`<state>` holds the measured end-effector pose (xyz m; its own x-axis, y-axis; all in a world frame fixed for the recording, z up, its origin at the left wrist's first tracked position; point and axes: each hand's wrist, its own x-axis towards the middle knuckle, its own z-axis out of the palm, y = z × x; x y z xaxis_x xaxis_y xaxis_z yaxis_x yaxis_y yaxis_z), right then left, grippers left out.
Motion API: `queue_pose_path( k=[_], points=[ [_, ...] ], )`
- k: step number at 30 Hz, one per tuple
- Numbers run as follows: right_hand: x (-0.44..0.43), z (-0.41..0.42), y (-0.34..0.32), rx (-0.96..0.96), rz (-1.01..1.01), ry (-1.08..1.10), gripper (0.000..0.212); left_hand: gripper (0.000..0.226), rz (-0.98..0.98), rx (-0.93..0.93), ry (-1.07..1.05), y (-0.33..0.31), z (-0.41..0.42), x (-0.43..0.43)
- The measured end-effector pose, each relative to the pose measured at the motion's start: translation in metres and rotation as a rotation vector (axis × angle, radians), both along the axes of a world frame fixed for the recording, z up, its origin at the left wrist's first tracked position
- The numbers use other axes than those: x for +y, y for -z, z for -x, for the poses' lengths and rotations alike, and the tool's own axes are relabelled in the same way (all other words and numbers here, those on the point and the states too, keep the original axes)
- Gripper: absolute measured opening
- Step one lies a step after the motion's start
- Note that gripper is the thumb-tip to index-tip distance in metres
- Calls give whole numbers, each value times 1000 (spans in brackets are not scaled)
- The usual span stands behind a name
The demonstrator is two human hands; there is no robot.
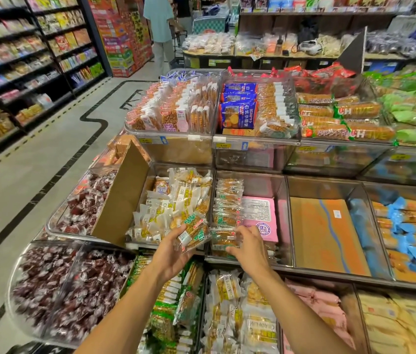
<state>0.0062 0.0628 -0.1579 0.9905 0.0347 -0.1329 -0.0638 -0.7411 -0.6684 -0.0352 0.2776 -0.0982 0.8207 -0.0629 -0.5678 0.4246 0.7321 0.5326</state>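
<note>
My left hand holds a small stack of clear-wrapped snack packets with green and red labels, palm up, over the edge of a clear bin. My right hand reaches into the neighbouring clear bin and its fingers curl round one more of the same packets at the front of a row of such packets. A pink box lies flat in that bin beside the row.
Tiered clear bins hold wrapped snacks: white-and-yellow packets, dark red candies, a cardboard divider, an orange box, blue-wrapped rolls. Shelves line the aisle at left. A person stands far down the aisle.
</note>
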Motion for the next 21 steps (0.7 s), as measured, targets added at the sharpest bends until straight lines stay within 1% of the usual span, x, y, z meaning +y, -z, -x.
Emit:
queue_pose_path(
  k=[2,4,6,8,9,10,11,12,15,16,18,21],
  points=[
    [7,3,-3,-2,114,34,62,24,-17,-14,4,-1,1,-1],
    [7,0,-7,103,159,51,73,27,-34,-31,13,0,1,0],
    [2,-7,-11,260,86,28,83,24,-37,-41,20,0,1,0],
    [-5,-19,-13,397,-65,16,99,22,-40,-45,31,0,0,-1],
    [-8,-26,-10,427,-133,43,112,22,-43,-46,35,-1,0,-2],
    [-9,-32,-6,431,-159,84,125,22,-50,-41,36,0,-1,-2],
    [-10,-35,-2,435,-157,121,132,23,-58,-33,33,1,-1,-2],
    [-9,-36,-5,443,-152,147,128,26,-73,-25,34,4,-3,-1],
    [-3,-39,-11,473,-225,214,80,35,-107,1,48,10,-4,1],
    [-2,-40,-9,492,-239,226,72,35,-108,4,49,11,-4,1],
    [1,-43,-3,488,-238,229,66,32,-105,-1,48,12,-5,1],
    [2,-45,6,520,-211,196,74,28,-109,-27,48,11,-5,-1]
  ],
)
